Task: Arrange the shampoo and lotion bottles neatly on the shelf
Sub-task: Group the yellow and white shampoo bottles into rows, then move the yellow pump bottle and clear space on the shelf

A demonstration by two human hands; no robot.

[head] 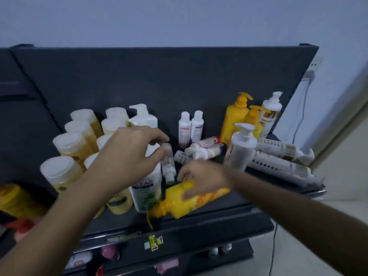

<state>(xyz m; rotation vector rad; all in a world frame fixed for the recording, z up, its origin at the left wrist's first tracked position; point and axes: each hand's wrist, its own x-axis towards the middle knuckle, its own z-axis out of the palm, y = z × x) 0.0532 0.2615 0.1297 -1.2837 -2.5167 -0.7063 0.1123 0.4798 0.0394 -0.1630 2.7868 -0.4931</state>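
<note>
Dark shelf [229,204] seen from above, backed by a dark upright panel [159,76]; bottles stand and lie across it. Far right, two long white pump bottles [278,158] lie flat on their sides near the shelf's right edge. To the left, rows of yellow bottles with white caps [68,145] stand upright and close together. Far right at the panel, a tall yellow pump bottle [236,118] stands with others just beside it; a white pump bottle [242,145] stands in front of these, apparently tilted, though the wide lens may exaggerate this.

Near centre, the right hand [203,176] wraps its fingers around a yellow bottle [189,198] lying on its side, its neck pointing to the near left and a thin yellow tube hanging past the shelf's front lip. The left hand [129,152] pinches a small clear bottle [168,162], held cap-down just beside a white shampoo bottle [147,188]. Between the hands and the panel, several small white bottles [201,149] lie in a loose heap; two more [190,126] stand behind them.

Risks, as judged: the yellow bottle lies at the front lip, so a slack grip while lifting could send it over the edge. Both forearms cross crowded rows; a sweep of either could topple the upright bottles domino-fashion. The flat bottles at the right could roll off if nudged. The light pinch on the clear bottle may slip.
</note>
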